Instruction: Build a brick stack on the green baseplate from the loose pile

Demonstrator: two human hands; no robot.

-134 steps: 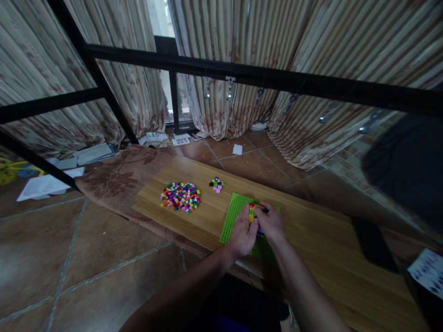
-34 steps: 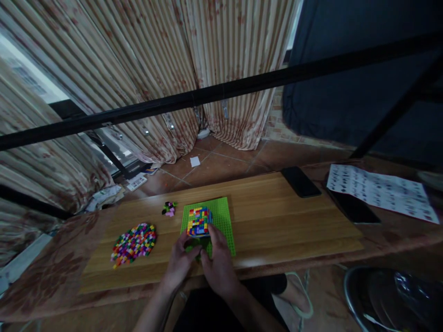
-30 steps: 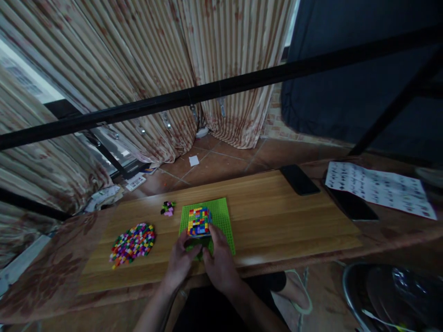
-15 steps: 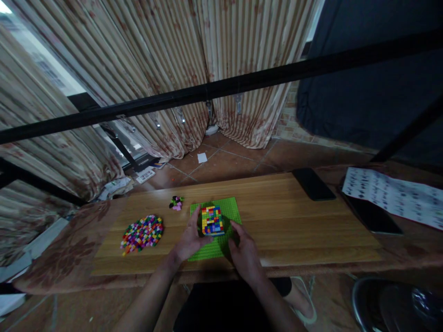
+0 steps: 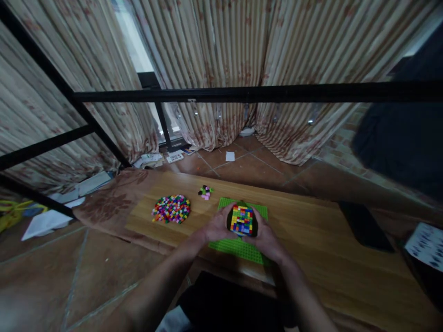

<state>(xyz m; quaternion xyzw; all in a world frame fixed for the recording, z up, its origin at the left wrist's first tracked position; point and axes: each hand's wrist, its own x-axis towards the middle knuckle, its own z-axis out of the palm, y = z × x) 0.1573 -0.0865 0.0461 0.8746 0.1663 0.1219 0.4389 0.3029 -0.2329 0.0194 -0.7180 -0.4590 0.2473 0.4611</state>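
Note:
A square block of multicoloured toy building bricks (image 5: pixel 242 220) stands over the green studded baseplate (image 5: pixel 238 249). My left hand (image 5: pixel 220 223) curves around its left side, and my right hand (image 5: pixel 263 234) around its right. The fingertips meet the block's far corners while both thumbs lie along the near edge. Dark gaps show between the palms and the block's sides. Whether the block is raised off the baseplate I cannot tell.
A heap of loose coloured bricks (image 5: pixel 172 209) lies on the wooden board (image 5: pixel 304 226), left of the baseplate. Behind it sits a small cluster of pink, black and green pieces (image 5: pixel 205 192). Farther right are a black flat device (image 5: pixel 365 226) and a printed sheet (image 5: pixel 427 244).
Both hands have closed in from beside the block and now grip it at its sides. The head view has turned left, so the scene appears shifted right and rotated.

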